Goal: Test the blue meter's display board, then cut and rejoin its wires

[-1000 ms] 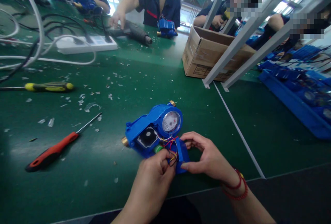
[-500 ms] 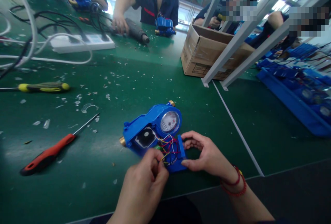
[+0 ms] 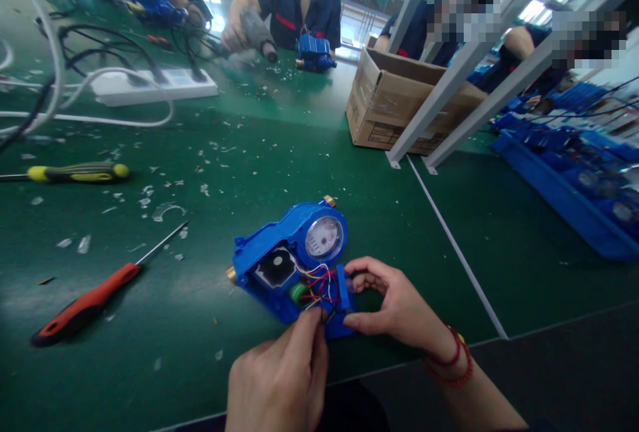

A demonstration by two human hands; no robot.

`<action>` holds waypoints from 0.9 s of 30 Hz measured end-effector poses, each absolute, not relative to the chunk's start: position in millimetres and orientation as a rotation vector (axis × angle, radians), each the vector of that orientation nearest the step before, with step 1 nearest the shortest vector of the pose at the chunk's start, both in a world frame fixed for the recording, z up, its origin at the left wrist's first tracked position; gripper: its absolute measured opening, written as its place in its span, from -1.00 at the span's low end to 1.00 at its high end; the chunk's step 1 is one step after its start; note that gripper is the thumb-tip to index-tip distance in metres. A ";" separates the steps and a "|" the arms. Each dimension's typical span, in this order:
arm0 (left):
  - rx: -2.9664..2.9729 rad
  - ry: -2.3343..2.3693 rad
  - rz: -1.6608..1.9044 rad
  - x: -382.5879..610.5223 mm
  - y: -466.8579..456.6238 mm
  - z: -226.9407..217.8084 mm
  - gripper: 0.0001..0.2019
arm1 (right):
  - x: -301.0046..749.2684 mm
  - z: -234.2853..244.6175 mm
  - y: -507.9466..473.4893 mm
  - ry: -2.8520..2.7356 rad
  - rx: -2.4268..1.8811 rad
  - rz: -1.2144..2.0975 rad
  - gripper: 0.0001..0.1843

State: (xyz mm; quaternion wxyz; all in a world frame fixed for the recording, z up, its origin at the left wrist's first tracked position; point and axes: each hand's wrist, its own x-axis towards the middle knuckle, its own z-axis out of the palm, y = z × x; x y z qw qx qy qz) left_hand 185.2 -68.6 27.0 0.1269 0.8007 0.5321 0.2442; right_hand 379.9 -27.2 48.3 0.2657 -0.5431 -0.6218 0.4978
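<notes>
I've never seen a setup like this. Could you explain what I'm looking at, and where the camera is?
There's no machine arm here: these are a person's bare hands, seen by a camera worn on their head, looking forward and down. The left hand appears to pinch thin wires in an open blue meter. The right hand has its thumb and fingertips against the meter's near right edge. On the green table lie a red screwdriver, a yellow one and clear scraps. Farther off stand a carton and another person holding a grey tool.
</notes>
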 end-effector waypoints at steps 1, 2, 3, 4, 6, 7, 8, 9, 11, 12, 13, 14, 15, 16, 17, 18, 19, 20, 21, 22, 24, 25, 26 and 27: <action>2.304 1.554 0.630 186.9 -67.1 27.1 -0.81 | 379.3 49.3 -27.3 -1.690 -1.465 1.331 -0.40; 2.226 1.555 0.547 188.8 -65.2 27.6 -0.78 | 378.7 50.1 -27.6 -1.701 -1.462 1.317 -0.40; 2.106 1.536 0.485 191.1 -62.9 28.4 -0.76 | 378.1 50.7 -28.0 -1.712 -1.457 1.303 -0.40; 1.964 1.495 0.462 193.5 -60.4 29.7 -0.75 | 377.6 51.1 -28.5 -1.722 -1.452 1.292 -0.41; 1.671 1.402 0.507 198.0 -55.6 32.6 -0.77 | 376.7 51.2 -29.5 -1.734 -1.446 1.274 -0.40; 1.542 1.369 0.548 199.8 -53.6 33.8 -0.78 | 376.3 51.2 -29.8 -1.735 -1.445 1.266 -0.40; 1.431 1.339 0.587 201.1 -52.0 34.7 -0.79 | 376.1 51.0 -29.8 -1.736 -1.444 1.261 -0.40; 1.337 1.302 0.620 201.8 -51.0 35.2 -0.79 | 375.9 50.9 -29.6 -1.737 -1.442 1.258 -0.40; 1.186 1.221 0.653 201.3 -50.2 34.9 -0.77 | 375.9 50.5 -28.4 -1.740 -1.443 1.262 -0.41; 1.131 1.186 0.659 200.3 -50.4 34.3 -0.76 | 376.1 50.3 -27.6 -1.739 -1.445 1.271 -0.41; 1.091 1.161 0.659 198.9 -50.7 33.5 -0.75 | 376.2 50.1 -26.8 -1.734 -1.446 1.284 -0.42; 1.065 1.151 0.655 197.2 -51.0 32.6 -0.74 | 376.3 49.7 -26.2 -1.725 -1.443 1.303 -0.43; 1.054 1.154 0.649 195.4 -51.4 31.6 -0.72 | 376.4 49.4 -25.7 -1.711 -1.436 1.327 -0.43; 1.055 1.163 0.641 193.7 -51.7 30.6 -0.71 | 376.3 48.9 -25.5 -1.696 -1.428 1.351 -0.43; 1.061 1.173 0.636 192.0 -51.9 29.6 -0.71 | 376.0 48.5 -25.5 -1.683 -1.417 1.372 -0.43; 1.068 1.183 0.628 190.6 -52.1 28.8 -0.70 | 375.6 48.0 -25.6 -1.675 -1.405 1.390 -0.43; 1.073 1.189 0.623 189.4 -52.2 28.0 -0.70 | 375.1 47.4 -25.8 -1.670 -1.398 1.401 -0.43; 1.076 1.193 0.620 188.5 -52.2 27.4 -0.71 | 374.5 46.9 -25.9 -1.669 -1.395 1.405 -0.43; 1.073 1.196 0.617 187.8 -52.2 26.9 -0.71 | 373.9 46.3 -25.9 -1.670 -1.393 1.404 -0.43; 1.063 1.199 0.617 187.3 -52.2 26.5 -0.71 | 373.4 45.7 -25.8 -1.674 -1.391 1.404 -0.42; 1.042 1.197 0.621 186.6 -52.3 25.6 -0.72 | 372.7 44.7 -25.3 -1.683 -1.392 1.402 -0.43; 1.032 1.195 0.626 186.2 -52.4 25.1 -0.72 | 372.6 44.3 -25.0 -1.688 -1.392 1.401 -0.43; 1.027 1.193 0.632 185.6 -52.6 24.5 -0.71 | 372.6 43.9 -24.8 -1.692 -1.393 1.405 -0.43; 1.028 1.191 0.638 184.9 -52.8 23.9 -0.70 | 372.7 43.5 -24.6 -1.693 -1.395 1.409 -0.43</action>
